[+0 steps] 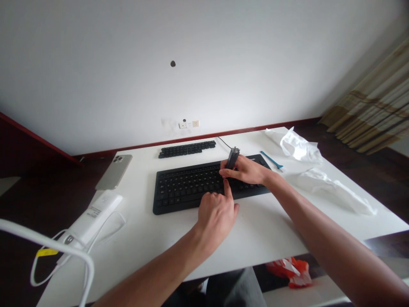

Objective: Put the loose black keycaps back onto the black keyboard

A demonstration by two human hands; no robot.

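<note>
A black keyboard (182, 185) lies in the middle of a white table (255, 230). My left hand (215, 215) rests at the keyboard's front edge, curled, with its index finger stretched out and pressing on the keys. My right hand (247, 170) hovers over the right part of the keyboard, closed round a small dark grey tool (232, 157) that points up and away. A row of loose black keycaps (187, 149) sits behind the keyboard.
A phone (114, 171) lies face down at the left rear. A white power brick with cable (91, 219) sits at the left front. A blue pry tool (271, 160) and crumpled white plastic bags (300, 147) lie to the right. Curtains hang at far right.
</note>
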